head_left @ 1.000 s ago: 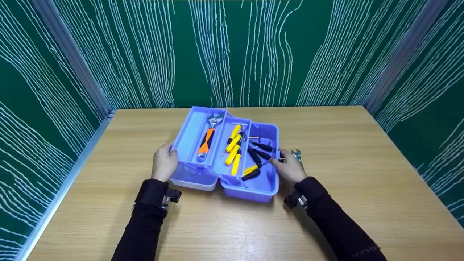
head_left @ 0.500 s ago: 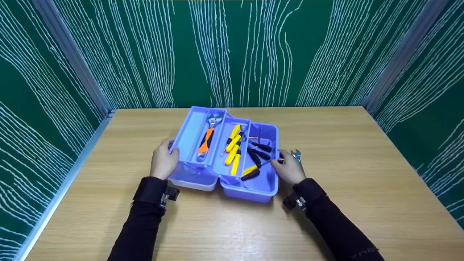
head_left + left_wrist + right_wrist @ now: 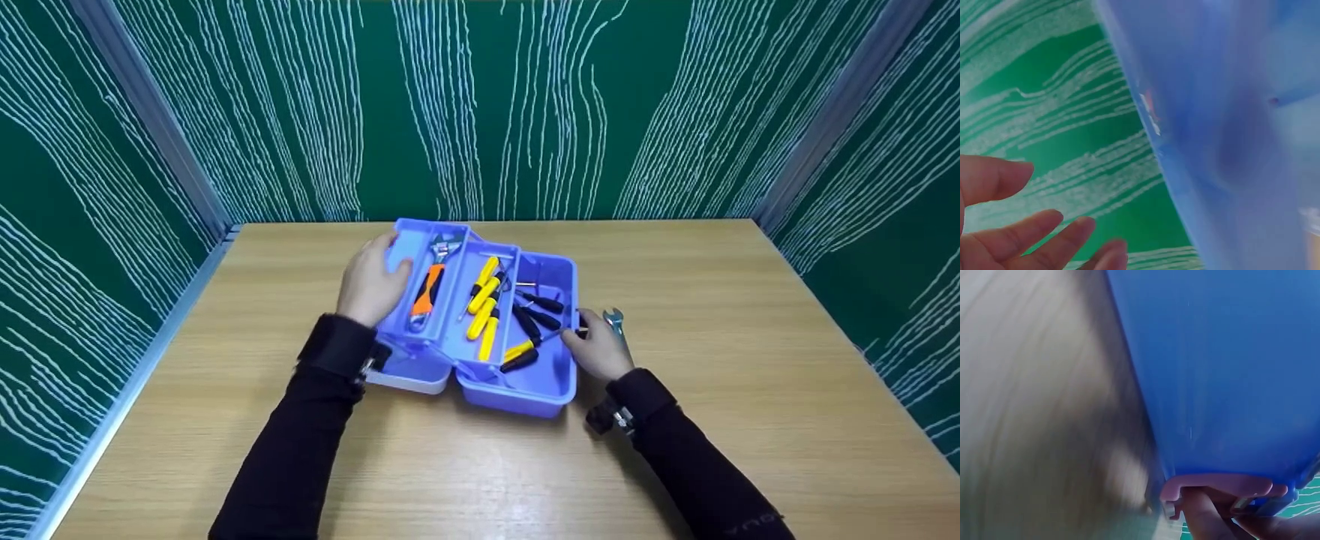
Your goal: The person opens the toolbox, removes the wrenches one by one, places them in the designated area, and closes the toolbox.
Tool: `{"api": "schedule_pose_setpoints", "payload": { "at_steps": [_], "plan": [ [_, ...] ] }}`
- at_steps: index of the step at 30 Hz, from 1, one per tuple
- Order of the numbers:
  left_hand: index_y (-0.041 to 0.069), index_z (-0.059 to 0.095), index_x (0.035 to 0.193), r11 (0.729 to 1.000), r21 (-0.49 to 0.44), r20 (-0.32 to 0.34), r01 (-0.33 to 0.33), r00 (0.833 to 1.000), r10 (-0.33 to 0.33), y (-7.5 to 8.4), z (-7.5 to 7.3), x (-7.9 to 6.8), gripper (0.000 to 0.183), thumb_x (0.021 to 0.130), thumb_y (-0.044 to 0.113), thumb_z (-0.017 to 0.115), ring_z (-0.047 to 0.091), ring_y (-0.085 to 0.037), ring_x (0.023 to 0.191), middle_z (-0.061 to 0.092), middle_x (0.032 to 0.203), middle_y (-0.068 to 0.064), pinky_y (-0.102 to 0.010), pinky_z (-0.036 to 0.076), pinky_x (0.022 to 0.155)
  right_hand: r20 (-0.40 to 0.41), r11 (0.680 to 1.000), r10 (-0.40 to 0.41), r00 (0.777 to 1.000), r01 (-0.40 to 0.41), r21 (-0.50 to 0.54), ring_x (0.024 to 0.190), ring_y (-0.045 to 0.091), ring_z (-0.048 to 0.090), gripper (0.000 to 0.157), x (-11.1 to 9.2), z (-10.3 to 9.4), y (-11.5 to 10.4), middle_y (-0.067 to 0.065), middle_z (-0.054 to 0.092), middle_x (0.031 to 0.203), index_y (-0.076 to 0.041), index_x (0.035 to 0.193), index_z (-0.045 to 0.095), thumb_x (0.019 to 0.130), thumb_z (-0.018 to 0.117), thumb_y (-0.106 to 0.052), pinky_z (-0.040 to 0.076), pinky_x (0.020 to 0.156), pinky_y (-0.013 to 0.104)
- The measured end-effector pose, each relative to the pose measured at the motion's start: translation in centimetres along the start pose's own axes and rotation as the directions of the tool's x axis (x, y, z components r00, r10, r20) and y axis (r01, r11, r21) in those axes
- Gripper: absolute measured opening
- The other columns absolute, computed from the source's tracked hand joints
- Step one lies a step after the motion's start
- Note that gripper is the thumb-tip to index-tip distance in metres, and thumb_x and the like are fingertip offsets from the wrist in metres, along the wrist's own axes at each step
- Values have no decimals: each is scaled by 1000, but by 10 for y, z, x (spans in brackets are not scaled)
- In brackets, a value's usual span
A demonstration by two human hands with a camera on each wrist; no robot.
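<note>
The left hand (image 3: 373, 285), fingers loose, has shifted over the toolbox (image 3: 517, 405) near the table's (image 3: 720, 300) far edge; the right hand (image 3: 598, 349) grips its side. Trays (image 3: 456, 339) hold one orange wrench (image 3: 427, 290), four yellow screwdrivers (image 3: 482, 320).

Left sleeve (image 3: 274, 450): black, long, lightly creased. Right sleeve (image 3: 694, 457): same black, faint greyish lettering (image 3: 754, 523) toward the elbow, too dim to read surely. Wide black band at each wrist, left band (image 3: 337, 345) and right band (image 3: 643, 391). Small dark blocky unit on inner side of each, left unit (image 3: 381, 355), right unit (image 3: 599, 418); bright silvery fitting (image 3: 624, 418) beside the right one. Left hand (image 3: 373, 281), right hand (image 3: 598, 349) bare.
</note>
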State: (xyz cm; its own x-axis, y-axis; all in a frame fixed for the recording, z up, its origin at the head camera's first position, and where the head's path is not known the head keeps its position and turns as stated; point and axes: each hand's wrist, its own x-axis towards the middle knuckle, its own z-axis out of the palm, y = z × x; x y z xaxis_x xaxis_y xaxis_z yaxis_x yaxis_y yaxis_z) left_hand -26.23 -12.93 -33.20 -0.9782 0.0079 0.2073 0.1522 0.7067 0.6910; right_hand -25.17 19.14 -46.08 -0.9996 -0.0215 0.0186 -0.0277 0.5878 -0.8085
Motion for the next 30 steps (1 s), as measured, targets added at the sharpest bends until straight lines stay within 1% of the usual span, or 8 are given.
{"api": "schedule_pose_setpoints", "payload": {
  "at_steps": [7, 11, 14, 17, 18, 21, 24, 30],
  "plan": [
    [3, 39, 148, 995, 91, 149, 29, 988, -43, 28, 14, 20, 57, 98, 26, 53, 44, -30, 138, 47, 148, -17, -43, 35, 115, -4, 1000, -9, 1000, 9, 20, 113, 37, 62, 50, 0, 1, 1, 30, 57, 131, 9, 140, 42, 96, 51, -13, 54, 92, 43],
    [1, 38, 148, 982, 188, 255, 30, 964, -78, 35, 22, 30, 57, 99, 27, 51, 49, -28, 130, 48, 148, -17, -40, 40, 111, -9, 1000, -10, 1000, 10, 23, 113, 37, 62, 50, -1, 2, 1, 30, 57, 131, 9, 140, 43, 96, 51, -13, 54, 92, 43],
    [0, 48, 140, 959, 282, 344, 34, 929, -134, 36, 27, 35, 48, 100, 26, 50, 58, -26, 105, 58, 132, -17, -32, 49, 88, -11, 1000, -9, 1000, 9, 17, 115, 37, 61, 50, -1, 2, 1, 30, 56, 133, 8, 140, 43, 96, 51, -14, 54, 94, 44],
    [0, 58, 125, 938, 344, 398, 49, 897, -193, 36, 30, 37, 36, 100, 23, 47, 56, -22, 85, 61, 111, -13, -26, 44, 67, -9, 1000, -2, 1000, 2, 9, 116, 38, 61, 51, -1, 2, 0, 30, 55, 134, 9, 141, 42, 96, 51, -15, 53, 95, 45],
    [-1, 61, 119, 931, 362, 400, 47, 894, -201, 36, 31, 37, 32, 99, 20, 47, 54, -22, 80, 60, 105, -12, -25, 42, 63, -10, 1000, 2, 1000, -2, 7, 116, 38, 61, 52, -1, 2, 0, 30, 55, 134, 8, 141, 42, 96, 52, -15, 53, 95, 45],
    [-1, 65, 108, 917, 398, 394, 13, 901, -184, 37, 34, 36, 26, 96, 11, 45, 52, -21, 75, 59, 95, -10, -25, 40, 62, -8, 1000, 8, 1000, -8, 8, 117, 38, 60, 53, 0, 1, 0, 30, 54, 136, 8, 142, 41, 96, 52, -16, 52, 97, 45],
    [-1, 67, 101, 891, 450, 381, -55, 914, -136, 37, 36, 35, 22, 94, 5, 47, 52, -21, 77, 62, 95, -10, -28, 44, 69, -4, 1000, 7, 1000, -7, 16, 118, 38, 60, 52, 0, 1, 0, 30, 53, 136, 8, 141, 41, 96, 52, -16, 52, 97, 46],
    [-3, 67, 108, 821, 542, 395, -179, 917, -61, 37, 41, 35, 23, 93, 3, 51, 66, -28, 102, 70, 114, -18, -39, 54, 91, -6, 1000, 3, 1000, -3, 26, 118, 39, 60, 49, -2, 0, 1, 30, 54, 135, 8, 139, 44, 96, 52, -15, 52, 97, 46]
  ]
}}
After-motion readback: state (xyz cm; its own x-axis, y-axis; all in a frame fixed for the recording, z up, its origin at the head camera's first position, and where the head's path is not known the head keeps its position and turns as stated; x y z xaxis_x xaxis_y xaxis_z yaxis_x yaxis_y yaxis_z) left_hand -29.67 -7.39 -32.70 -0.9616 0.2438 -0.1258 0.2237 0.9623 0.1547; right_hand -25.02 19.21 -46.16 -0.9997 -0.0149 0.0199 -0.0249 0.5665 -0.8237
